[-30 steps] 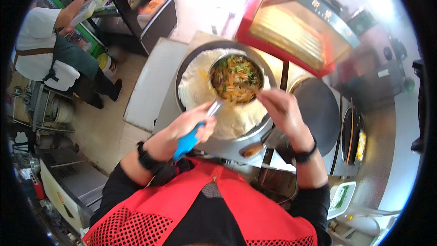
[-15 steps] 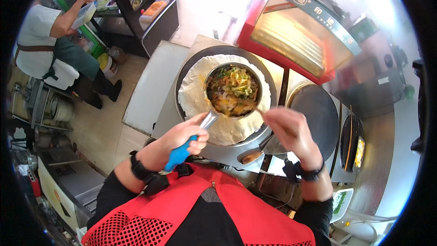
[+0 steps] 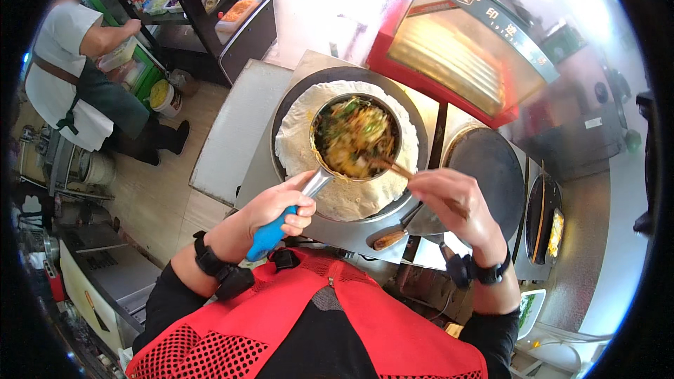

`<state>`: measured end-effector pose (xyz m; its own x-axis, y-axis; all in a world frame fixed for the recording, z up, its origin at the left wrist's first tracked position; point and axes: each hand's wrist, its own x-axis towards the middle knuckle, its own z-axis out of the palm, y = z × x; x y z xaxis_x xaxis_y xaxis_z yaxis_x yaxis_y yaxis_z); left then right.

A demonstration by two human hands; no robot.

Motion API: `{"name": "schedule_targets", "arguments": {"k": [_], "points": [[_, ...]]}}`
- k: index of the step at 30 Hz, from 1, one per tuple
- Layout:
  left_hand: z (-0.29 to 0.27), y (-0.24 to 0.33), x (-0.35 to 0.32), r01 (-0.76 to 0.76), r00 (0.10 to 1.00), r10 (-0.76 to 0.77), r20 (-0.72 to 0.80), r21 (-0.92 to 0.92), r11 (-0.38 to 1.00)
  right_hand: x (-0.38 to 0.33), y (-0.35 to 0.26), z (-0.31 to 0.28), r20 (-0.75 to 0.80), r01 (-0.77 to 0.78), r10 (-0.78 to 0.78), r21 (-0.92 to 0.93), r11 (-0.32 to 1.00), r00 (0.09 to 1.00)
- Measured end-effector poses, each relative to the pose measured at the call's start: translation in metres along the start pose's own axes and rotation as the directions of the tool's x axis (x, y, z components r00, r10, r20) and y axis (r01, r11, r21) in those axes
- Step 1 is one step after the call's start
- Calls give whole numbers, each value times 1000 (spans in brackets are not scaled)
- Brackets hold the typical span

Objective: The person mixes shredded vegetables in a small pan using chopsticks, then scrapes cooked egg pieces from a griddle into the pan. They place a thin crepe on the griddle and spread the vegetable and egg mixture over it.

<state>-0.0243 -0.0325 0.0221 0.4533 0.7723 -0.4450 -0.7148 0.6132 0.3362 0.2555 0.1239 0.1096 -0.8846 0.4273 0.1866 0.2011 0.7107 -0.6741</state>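
Over the pale round flatbread (image 3: 358, 203), the left hand (image 3: 284, 214) clasps a blue-handled round metal pan (image 3: 327, 170); the right hand (image 3: 453, 200) pinches slim brown sticks (image 3: 400, 168) in its multicoloured chopped filling (image 3: 354, 133) — from here, brisk stirring could slop some over.

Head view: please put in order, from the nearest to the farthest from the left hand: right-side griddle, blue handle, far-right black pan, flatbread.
1. Blue handle: inside the left hand.
2. Flatbread: just to its right, under the pot.
3. Right-side griddle: beyond the flatbread.
4. Far-right black pan: past that griddle.
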Motion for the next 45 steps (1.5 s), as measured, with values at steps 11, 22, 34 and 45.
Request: {"name": "schedule_targets", "arguments": {"k": [11, 22, 34, 45], "points": [[9, 3, 39, -42, 999, 42, -21, 3, 999, 19, 33, 27, -107, 11, -8, 24, 1000, 994], [-11, -1, -3, -30, 999, 30, 33, 7, 1000, 12, 0, 5, 51, 50, -55, 96, 994, 997], [7, 8, 38, 20, 998, -19, -52, 8, 1000, 24, 41, 25, -135, -44, 57, 93, 995, 989], [14, 5, 17, -2, 997, 3, -81, 11, 1000, 15, 16, 19, -45, 6, 3, 185, 983, 999]]}}
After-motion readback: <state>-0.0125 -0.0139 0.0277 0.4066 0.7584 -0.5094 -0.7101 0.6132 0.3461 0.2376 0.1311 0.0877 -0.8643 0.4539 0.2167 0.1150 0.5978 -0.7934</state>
